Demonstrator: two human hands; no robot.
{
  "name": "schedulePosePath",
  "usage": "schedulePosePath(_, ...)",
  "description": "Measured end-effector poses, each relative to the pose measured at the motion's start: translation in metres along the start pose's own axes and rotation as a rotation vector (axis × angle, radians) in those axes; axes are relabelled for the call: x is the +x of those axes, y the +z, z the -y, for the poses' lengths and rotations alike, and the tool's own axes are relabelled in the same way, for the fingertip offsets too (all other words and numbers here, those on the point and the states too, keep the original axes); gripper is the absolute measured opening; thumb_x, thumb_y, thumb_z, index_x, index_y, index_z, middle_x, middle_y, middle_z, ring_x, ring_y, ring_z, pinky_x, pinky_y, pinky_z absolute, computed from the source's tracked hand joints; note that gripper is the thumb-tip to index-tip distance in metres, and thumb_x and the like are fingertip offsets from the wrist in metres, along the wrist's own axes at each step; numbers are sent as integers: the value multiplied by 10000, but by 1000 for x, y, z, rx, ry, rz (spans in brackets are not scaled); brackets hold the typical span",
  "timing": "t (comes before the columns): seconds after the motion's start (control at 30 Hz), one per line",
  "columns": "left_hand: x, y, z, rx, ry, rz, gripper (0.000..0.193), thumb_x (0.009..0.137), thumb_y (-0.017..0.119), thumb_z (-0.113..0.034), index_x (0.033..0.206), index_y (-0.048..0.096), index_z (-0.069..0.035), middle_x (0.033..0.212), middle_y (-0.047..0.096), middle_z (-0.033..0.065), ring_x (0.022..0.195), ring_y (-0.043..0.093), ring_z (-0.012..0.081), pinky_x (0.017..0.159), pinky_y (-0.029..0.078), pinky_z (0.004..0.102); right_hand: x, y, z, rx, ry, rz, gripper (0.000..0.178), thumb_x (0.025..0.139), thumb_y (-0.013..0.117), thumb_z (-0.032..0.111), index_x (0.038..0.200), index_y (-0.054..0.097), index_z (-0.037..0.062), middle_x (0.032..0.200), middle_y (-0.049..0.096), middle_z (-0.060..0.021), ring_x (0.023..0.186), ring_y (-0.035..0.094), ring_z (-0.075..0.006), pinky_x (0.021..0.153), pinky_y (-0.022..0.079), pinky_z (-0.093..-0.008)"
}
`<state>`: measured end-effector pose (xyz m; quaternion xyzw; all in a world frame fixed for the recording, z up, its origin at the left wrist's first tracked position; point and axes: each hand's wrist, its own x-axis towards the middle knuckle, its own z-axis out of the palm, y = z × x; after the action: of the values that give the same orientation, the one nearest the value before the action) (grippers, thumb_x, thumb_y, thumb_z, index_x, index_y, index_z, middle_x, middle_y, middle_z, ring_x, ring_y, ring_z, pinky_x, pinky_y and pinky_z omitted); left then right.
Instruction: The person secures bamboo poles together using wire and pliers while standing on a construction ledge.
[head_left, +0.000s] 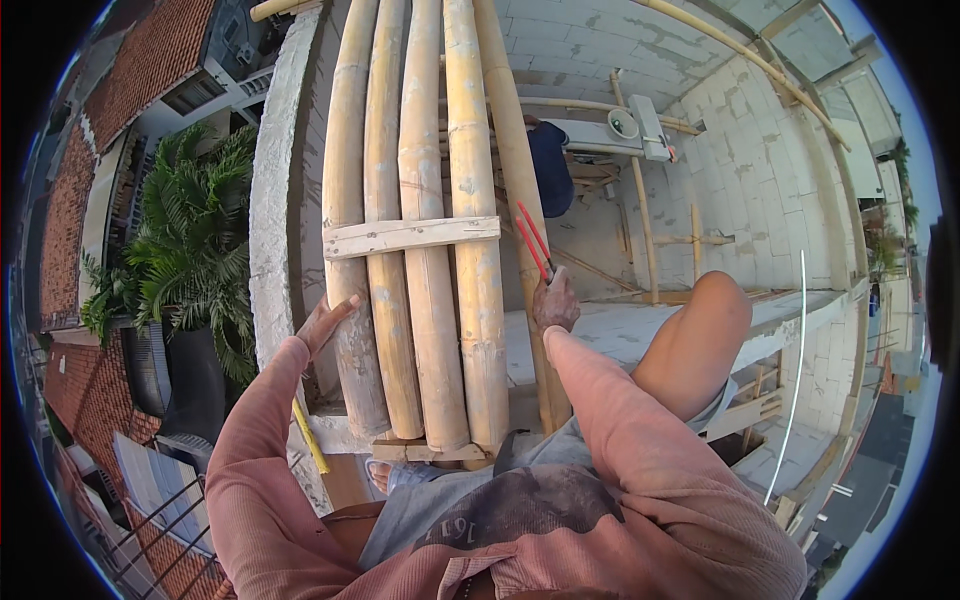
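In front of me lies a platform of several thick bamboo poles (425, 300), side by side, with a wooden crosspiece (410, 236) over them. My left hand (328, 325) grips the outer left pole, its thumb on top and its other fingers partly hidden down the side. My right hand (556, 302) is closed around the dark head end of red-handled pincers (533, 242), whose two long handles point away from me. That hand is against a separate bamboo pole (515, 130) right of the platform.
A rough concrete wall top (275, 200) runs along the left, with palms (195, 230) and tiled roofs (145, 60) far below. On a lower level to the right, a person in dark blue (548, 170) is near a white bucket (622, 124). Block walls (750, 150) enclose that space.
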<state>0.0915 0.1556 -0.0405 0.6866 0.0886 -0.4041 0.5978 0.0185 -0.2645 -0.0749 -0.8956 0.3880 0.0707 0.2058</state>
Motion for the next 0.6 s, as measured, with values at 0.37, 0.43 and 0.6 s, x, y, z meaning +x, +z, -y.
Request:
schedulePosePath(0.37,8,-14,20,77,42,9,896,893,694,-543,1543,307,-63,1442,517,115,1315,509,221,1115,399,395,-2,4,-9,53,-54,-5,324,997,534,372,1209,498,130,1190,656,-177,1064,656,-446,873,506,-587)
schedulePosePath(0.43,1,-9,7,111,41,3,910,886,695,-552,1549,303,-67,1454,511,114,1330,497,221,1126,382,394,-5,3,-9,44,-13,7,350,997,530,388,1237,499,135,1193,657,-173,1076,656,-440,883,500,-592)
schedulePosePath(0.6,-9,-4,-12,219,9,-7,948,853,698,-605,1543,329,-68,1426,543,114,1300,518,201,1108,382,380,-5,1,-4,51,-19,-1,338,1006,513,400,1195,502,120,1178,659,-204,1071,643,-468,880,488,-602)
